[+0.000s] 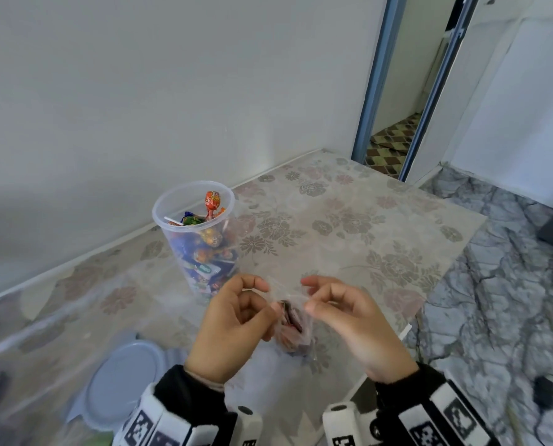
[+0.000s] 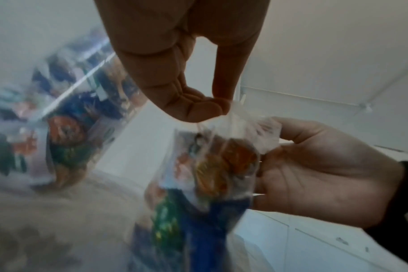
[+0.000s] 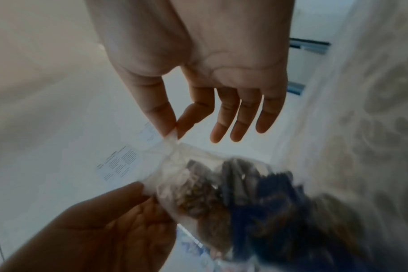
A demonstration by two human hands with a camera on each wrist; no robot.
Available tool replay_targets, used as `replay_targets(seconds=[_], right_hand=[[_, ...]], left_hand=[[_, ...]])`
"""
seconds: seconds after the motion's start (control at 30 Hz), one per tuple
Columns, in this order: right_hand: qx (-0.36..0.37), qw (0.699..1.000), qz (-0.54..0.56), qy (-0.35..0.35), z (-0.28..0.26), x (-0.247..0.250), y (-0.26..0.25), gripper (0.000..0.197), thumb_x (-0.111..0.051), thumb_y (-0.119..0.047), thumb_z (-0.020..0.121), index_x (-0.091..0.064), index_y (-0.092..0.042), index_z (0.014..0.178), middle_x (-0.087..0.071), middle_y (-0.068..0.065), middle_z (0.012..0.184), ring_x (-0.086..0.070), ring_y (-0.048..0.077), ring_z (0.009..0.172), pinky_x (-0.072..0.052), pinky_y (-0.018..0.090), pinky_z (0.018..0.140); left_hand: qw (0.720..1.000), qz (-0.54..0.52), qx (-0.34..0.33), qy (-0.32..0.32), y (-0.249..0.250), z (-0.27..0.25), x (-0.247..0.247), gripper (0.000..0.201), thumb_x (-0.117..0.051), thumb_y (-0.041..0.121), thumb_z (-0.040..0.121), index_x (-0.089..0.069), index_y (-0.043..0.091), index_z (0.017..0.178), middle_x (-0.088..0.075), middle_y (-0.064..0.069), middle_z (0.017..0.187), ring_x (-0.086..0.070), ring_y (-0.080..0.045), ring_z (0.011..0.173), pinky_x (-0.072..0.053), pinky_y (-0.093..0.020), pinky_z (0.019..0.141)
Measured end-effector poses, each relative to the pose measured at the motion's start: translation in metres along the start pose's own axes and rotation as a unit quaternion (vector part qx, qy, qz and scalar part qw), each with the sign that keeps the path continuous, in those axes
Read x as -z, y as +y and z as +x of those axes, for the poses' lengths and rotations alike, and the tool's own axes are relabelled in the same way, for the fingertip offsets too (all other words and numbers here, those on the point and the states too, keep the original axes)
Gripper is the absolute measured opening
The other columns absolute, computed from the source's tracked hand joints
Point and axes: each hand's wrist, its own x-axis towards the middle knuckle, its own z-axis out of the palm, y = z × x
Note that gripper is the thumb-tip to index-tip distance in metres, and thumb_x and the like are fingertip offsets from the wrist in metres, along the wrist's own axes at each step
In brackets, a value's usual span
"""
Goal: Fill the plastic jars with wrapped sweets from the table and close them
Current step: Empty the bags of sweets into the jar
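Observation:
A clear plastic bag of wrapped sweets (image 1: 290,320) hangs between my two hands above the table. My left hand (image 1: 236,320) pinches the bag's left top edge, and my right hand (image 1: 342,313) pinches its right top edge between thumb and forefinger. The left wrist view shows the bag (image 2: 212,165) with orange, green and blue wrappers inside; the right wrist view shows the bag (image 3: 210,187) blurred. An open clear jar (image 1: 197,239), partly filled with lollipops and wrapped sweets, stands just behind my left hand. Its lid is off.
A pale blue lid (image 1: 123,381) lies on the table at the lower left. The table (image 1: 349,220) has a floral cloth under clear plastic and stands against a white wall. Its right edge drops to a marbled floor (image 1: 510,284).

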Motion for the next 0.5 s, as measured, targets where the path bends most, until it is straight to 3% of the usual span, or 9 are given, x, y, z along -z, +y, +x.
replay_targets(seconds=[0.07, 0.13, 0.2, 0.27, 0.33, 0.4, 0.5], right_hand=[[0.049, 0.994, -0.079, 0.053, 0.0, 0.007, -0.004, 0.026, -0.067, -0.003, 0.082, -0.057, -0.015, 0.061, -0.064, -0.013, 0.108, -0.059, 0.004, 0.096, -0.042, 0.02, 0.088], [0.09, 0.978, -0.166, 0.085, 0.0, 0.013, -0.01, 0.03, -0.068, -0.006, 0.081, -0.056, -0.022, 0.059, -0.061, -0.019, 0.106, -0.055, -0.003, 0.101, -0.037, 0.019, 0.087], [0.105, 0.97, -0.209, 0.066, 0.0, 0.015, -0.017, 0.027, -0.068, -0.01, 0.081, -0.056, -0.021, 0.06, -0.06, -0.022, 0.105, -0.053, -0.007, 0.102, -0.033, 0.011, 0.084], [0.084, 0.978, -0.19, 0.023, 0.003, 0.015, -0.021, 0.018, -0.064, -0.013, 0.085, -0.06, -0.011, 0.068, -0.064, -0.02, 0.104, -0.054, -0.009, 0.103, -0.035, 0.008, 0.088], [0.043, 0.993, -0.112, -0.009, 0.01, 0.013, -0.021, 0.022, -0.054, -0.018, 0.092, -0.065, -0.006, 0.077, -0.07, -0.013, 0.1, -0.061, -0.001, 0.099, -0.042, 0.014, 0.086], [-0.003, 0.999, -0.049, -0.02, 0.018, 0.009, -0.015, 0.03, -0.045, -0.02, 0.099, -0.068, -0.005, 0.09, -0.072, 0.002, 0.097, -0.065, 0.015, 0.094, -0.048, 0.02, 0.08], [-0.039, 0.999, -0.001, -0.032, 0.027, -0.002, -0.005, 0.027, -0.044, -0.02, 0.101, -0.064, -0.007, 0.113, -0.068, 0.015, 0.109, -0.064, 0.031, 0.1, -0.053, 0.03, 0.082]], left_hand=[[0.998, 0.053, -0.018, 0.006, 0.006, 0.001, 0.006, 0.014, -0.06, -0.009, 0.083, -0.058, 0.005, 0.085, -0.058, -0.002, 0.049, -0.052, -0.013, 0.043, -0.045, -0.021, 0.047], [0.994, 0.096, -0.04, 0.012, 0.014, 0.003, 0.009, 0.014, -0.061, -0.005, 0.083, -0.063, 0.009, 0.08, -0.061, -0.003, 0.051, -0.052, -0.012, 0.043, -0.045, -0.02, 0.047], [0.99, 0.125, -0.061, 0.013, 0.022, 0.006, 0.009, 0.014, -0.062, -0.001, 0.083, -0.065, 0.01, 0.075, -0.061, -0.003, 0.052, -0.052, -0.011, 0.044, -0.045, -0.02, 0.048], [0.988, 0.131, -0.074, 0.01, 0.032, 0.009, 0.008, 0.016, -0.061, -0.002, 0.083, -0.065, 0.009, 0.072, -0.06, -0.002, 0.051, -0.053, -0.01, 0.044, -0.044, -0.018, 0.048], [0.989, 0.118, -0.085, 0.001, 0.043, 0.011, 0.006, 0.017, -0.06, -0.005, 0.083, -0.064, 0.006, 0.071, -0.058, -0.001, 0.049, -0.052, -0.01, 0.043, -0.044, -0.017, 0.047], [0.991, 0.094, -0.097, -0.016, 0.055, 0.011, 0.004, 0.016, -0.059, -0.007, 0.083, -0.064, 0.003, 0.071, -0.057, -0.001, 0.049, -0.051, -0.012, 0.043, -0.044, -0.018, 0.047], [0.991, 0.06, -0.11, -0.039, 0.073, 0.012, 0.005, 0.016, -0.058, -0.006, 0.083, -0.065, 0.004, 0.073, -0.058, 0.002, 0.05, -0.052, -0.012, 0.045, -0.045, -0.017, 0.047]])
